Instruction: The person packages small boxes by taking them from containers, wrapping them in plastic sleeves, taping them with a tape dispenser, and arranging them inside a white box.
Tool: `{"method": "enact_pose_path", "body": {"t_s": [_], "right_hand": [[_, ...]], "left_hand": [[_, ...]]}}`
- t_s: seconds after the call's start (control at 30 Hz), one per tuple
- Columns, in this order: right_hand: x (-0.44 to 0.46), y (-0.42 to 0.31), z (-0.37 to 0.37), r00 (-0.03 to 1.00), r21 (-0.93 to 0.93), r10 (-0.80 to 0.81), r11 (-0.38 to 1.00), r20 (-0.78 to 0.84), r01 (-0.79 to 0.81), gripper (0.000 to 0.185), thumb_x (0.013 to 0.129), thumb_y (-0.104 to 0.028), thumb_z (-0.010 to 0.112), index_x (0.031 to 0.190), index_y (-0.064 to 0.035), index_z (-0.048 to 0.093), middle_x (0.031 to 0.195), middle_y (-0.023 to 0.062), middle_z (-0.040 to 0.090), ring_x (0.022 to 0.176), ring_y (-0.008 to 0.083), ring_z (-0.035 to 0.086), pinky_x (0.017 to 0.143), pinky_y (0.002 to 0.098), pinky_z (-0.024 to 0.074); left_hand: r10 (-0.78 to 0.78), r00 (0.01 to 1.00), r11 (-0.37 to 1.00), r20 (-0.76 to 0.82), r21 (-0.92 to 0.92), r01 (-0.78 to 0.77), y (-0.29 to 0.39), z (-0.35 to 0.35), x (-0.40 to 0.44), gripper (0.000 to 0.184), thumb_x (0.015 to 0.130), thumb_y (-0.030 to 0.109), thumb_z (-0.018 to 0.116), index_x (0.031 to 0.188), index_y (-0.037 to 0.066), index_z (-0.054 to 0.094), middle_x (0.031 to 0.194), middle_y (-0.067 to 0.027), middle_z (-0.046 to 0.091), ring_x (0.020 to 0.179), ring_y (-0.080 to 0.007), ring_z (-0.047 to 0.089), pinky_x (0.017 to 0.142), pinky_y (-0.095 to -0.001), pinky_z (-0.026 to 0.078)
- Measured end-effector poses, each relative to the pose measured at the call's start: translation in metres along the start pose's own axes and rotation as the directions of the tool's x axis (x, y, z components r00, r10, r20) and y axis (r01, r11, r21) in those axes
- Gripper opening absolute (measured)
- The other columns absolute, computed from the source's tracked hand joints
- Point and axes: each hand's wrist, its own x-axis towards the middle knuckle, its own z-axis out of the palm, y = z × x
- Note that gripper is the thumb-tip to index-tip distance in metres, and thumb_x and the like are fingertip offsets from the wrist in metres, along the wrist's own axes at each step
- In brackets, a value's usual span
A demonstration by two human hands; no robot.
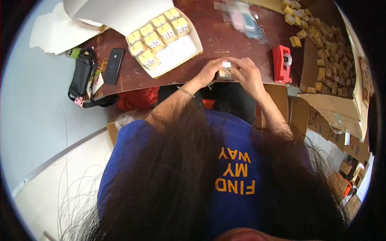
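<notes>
Just over the table's front edge, my left hand [211,71] curls its fingers around one side of a small pack [225,72]. My right hand [250,77] closes on the other side, with the fingertips of both hands meeting above it. The pack looks shiny and yellowish-white; the fingers cover much of it. To the left of my hands lies an open white box [179,54] holding rows of small yellow-and-white packs [152,40]. A red tape dispenser [282,64] stands to the right of my right hand.
A large cardboard box [337,108] at the right holds many small yellow boxes [331,60], some spilling at its far end. Clear plastic bags [243,20] lie at the back. On the left are a black phone [114,66] and a black pouch [81,72].
</notes>
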Motion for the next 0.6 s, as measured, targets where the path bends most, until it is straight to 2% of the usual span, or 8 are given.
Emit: {"method": "enact_pose_path", "body": {"t_s": [0.17, 0.23, 0.3, 0.47, 0.6], "right_hand": [[-0.005, 0.007, 0.002, 0.984, 0.143, 0.178, 0.974, 0.0, -0.176, 0.03, 0.087, -0.01, 0.067, 0.117, -0.0083, 0.071, 0.089, 0.0062, 0.065, 0.081, 0.0226, 0.056, 0.076, 0.0337, 0.0479], [-0.003, 0.009, -0.001, 0.974, 0.182, 0.224, 0.957, 0.019, -0.224, 0.03, 0.087, -0.011, 0.068, 0.116, -0.0085, 0.072, 0.088, 0.0057, 0.065, 0.081, 0.022, 0.056, 0.076, 0.0337, 0.0478], [-0.003, 0.01, -0.005, 1.0, 0.111, -0.003, 0.994, 0.002, 0.003, 0.027, 0.084, -0.01, 0.072, 0.11, -0.0082, 0.074, 0.087, 0.0044, 0.065, 0.082, 0.0206, 0.056, 0.075, 0.0314, 0.0477], [-0.002, 0.01, -0.001, 0.985, 0.195, 0.174, 0.966, -0.011, -0.168, 0.022, 0.082, -0.006, 0.074, 0.104, -0.0077, 0.076, 0.089, 0.0034, 0.064, 0.084, 0.0188, 0.055, 0.074, 0.029, 0.0479], [-0.001, 0.012, 0.009, 0.979, 0.171, 0.202, 0.966, -0.031, -0.194, 0.015, 0.08, -0.008, 0.077, 0.094, -0.0059, 0.076, 0.09, 0.0038, 0.064, 0.082, 0.0186, 0.056, 0.072, 0.0288, 0.0492]], "left_hand": [[-0.033, 0.986, 0.977, 0.161, -0.202, 0.065, 0.0, 0.001, -0.017, 0.051, 0.084, 0.008, 0.069, 0.133, 0.005, 0.054, 0.118, -0.0098, 0.067, 0.106, -0.0207, 0.062, 0.093, -0.0297, 0.048], [0.004, 0.993, 0.996, 0.118, 0.093, -0.015, 0.002, 0.003, -0.015, 0.055, 0.08, 0.009, 0.073, 0.132, 0.005, 0.054, 0.117, -0.0105, 0.067, 0.104, -0.0211, 0.063, 0.092, -0.0309, 0.049], [0.073, 0.993, 0.916, 0.089, 0.389, -0.102, 0.005, 0.001, -0.012, 0.059, 0.076, 0.009, 0.076, 0.131, 0.004, 0.054, 0.116, -0.0112, 0.067, 0.102, -0.0214, 0.064, 0.091, -0.0321, 0.05], [0.011, 0.993, 0.868, 0.119, 0.491, -0.069, 0.006, -0.004, -0.007, 0.062, 0.073, 0.006, 0.079, 0.129, 0.004, 0.054, 0.115, -0.0115, 0.067, 0.099, -0.0214, 0.064, 0.09, -0.0327, 0.051], [0.038, 0.99, 0.866, 0.135, 0.49, -0.101, 0.005, -0.005, -0.008, 0.063, 0.072, 0.007, 0.079, 0.129, 0.005, 0.054, 0.109, -0.0127, 0.07, 0.093, -0.0223, 0.066, 0.084, -0.0325, 0.051]]}}
